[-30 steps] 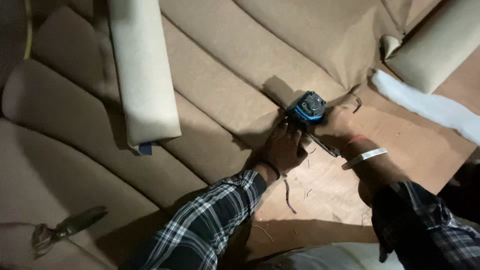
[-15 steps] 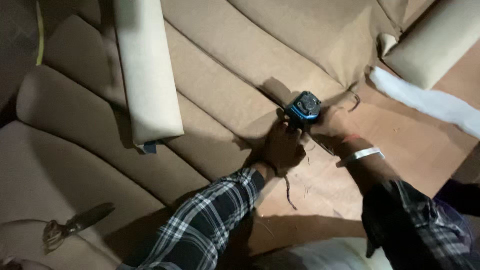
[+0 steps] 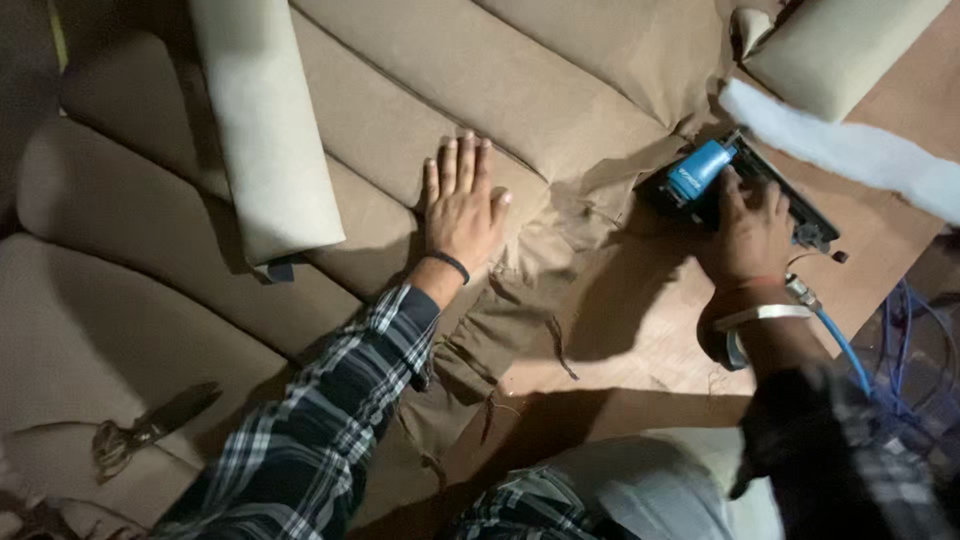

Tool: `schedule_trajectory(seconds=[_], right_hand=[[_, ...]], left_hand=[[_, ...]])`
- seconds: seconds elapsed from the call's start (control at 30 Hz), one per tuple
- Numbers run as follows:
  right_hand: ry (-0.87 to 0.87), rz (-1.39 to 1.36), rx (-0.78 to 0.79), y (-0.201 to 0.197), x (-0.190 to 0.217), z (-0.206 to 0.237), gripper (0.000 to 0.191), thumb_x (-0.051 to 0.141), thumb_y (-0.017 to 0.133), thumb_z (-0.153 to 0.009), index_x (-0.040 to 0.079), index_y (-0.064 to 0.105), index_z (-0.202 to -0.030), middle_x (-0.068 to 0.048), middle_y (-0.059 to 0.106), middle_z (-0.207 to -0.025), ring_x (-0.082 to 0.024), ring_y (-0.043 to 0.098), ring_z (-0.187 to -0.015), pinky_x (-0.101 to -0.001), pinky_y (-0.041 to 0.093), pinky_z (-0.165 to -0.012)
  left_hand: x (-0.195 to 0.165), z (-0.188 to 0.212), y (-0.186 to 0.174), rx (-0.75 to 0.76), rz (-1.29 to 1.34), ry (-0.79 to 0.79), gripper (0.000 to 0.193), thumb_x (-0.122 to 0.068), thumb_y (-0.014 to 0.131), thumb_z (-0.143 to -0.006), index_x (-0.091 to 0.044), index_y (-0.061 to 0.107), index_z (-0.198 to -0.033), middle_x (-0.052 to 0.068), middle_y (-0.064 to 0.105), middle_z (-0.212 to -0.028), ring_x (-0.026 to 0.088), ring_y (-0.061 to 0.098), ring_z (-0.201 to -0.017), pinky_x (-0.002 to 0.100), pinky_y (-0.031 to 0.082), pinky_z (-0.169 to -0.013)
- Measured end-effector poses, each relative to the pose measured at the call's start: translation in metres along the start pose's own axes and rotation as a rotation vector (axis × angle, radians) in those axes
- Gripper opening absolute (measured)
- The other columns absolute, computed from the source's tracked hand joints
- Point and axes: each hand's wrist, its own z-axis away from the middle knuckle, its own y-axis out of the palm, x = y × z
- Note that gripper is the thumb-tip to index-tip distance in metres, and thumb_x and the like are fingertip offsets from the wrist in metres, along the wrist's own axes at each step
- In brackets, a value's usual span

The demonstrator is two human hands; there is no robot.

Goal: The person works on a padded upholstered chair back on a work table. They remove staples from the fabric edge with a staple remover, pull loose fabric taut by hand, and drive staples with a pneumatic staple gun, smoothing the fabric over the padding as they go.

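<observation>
My left hand (image 3: pixel 462 205) lies flat, fingers spread, on the tan padded fabric cover (image 3: pixel 520 90), pressing it down near a seam. My right hand (image 3: pixel 748 232) grips a blue and black pneumatic staple gun (image 3: pixel 710 175) set against the loose fabric edge (image 3: pixel 600 200) over a brown wooden board (image 3: pixel 640 330). A blue air hose (image 3: pixel 835 340) runs from the gun past my right wrist, which wears a white band.
A cream cushion panel (image 3: pixel 265 130) lies across the padded channels at the left. Scissors (image 3: pixel 150 430) rest on the fabric at the lower left. White batting (image 3: pixel 850 150) and another cream cushion (image 3: pixel 840 45) sit at the upper right. Blue cables (image 3: pixel 915 340) lie by the right edge.
My left hand has left the staple gun and moved left, flattening on the padded fabric. My right hand and the gun now sit farther right in view.
</observation>
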Motion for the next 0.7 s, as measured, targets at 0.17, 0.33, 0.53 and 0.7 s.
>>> schedule_trajectory(seconds=[0.17, 0.33, 0.53, 0.7], right_hand=[[0.495, -0.663, 0.375, 0.022, 0.099, 0.026, 0.057, 0.048, 0.073, -0.093, 0.011, 0.065, -0.136, -0.020, 0.076, -0.109, -0.034, 0.075, -0.097, -0.0440, 0.057, -0.083], [0.571, -0.709, 0.283, 0.046, 0.145, 0.024, 0.073, 0.052, 0.086, -0.071, 0.002, 0.065, -0.120, -0.023, 0.074, -0.100, -0.039, 0.072, -0.091, -0.0455, 0.055, -0.077], [0.507, -0.531, 0.433, 0.057, 0.120, 0.017, 0.043, 0.051, 0.077, -0.084, 0.010, 0.077, -0.098, -0.018, 0.076, -0.097, -0.038, 0.073, -0.089, -0.0477, 0.057, -0.077], [0.494, -0.470, 0.358, 0.068, 0.116, 0.024, 0.038, 0.046, 0.077, -0.083, 0.010, 0.078, -0.096, -0.017, 0.076, -0.093, -0.038, 0.073, -0.085, -0.0471, 0.057, -0.076]], left_hand=[[-0.006, -0.006, -0.001, 0.060, -0.075, 0.099, 0.072, -0.040, 0.039, -0.107, 0.001, 0.017, -0.162, 0.022, 0.012, -0.169, 0.039, 0.009, -0.157, 0.053, 0.004, -0.127], [-0.001, 0.002, 0.005, 0.157, -0.110, 0.187, 0.070, -0.041, 0.031, -0.109, -0.002, 0.014, -0.165, 0.017, 0.014, -0.173, 0.035, 0.009, -0.160, 0.049, 0.005, -0.131], [-0.016, 0.005, 0.011, 0.178, -0.253, 0.308, 0.073, -0.040, 0.033, -0.107, 0.002, 0.013, -0.163, 0.020, 0.011, -0.172, 0.036, 0.010, -0.159, 0.048, 0.006, -0.129], [-0.058, 0.030, 0.027, 0.193, 0.011, 0.279, 0.090, -0.051, 0.044, -0.095, 0.006, 0.012, -0.157, 0.023, 0.008, -0.168, 0.035, 0.008, -0.157, 0.048, 0.004, -0.127]])
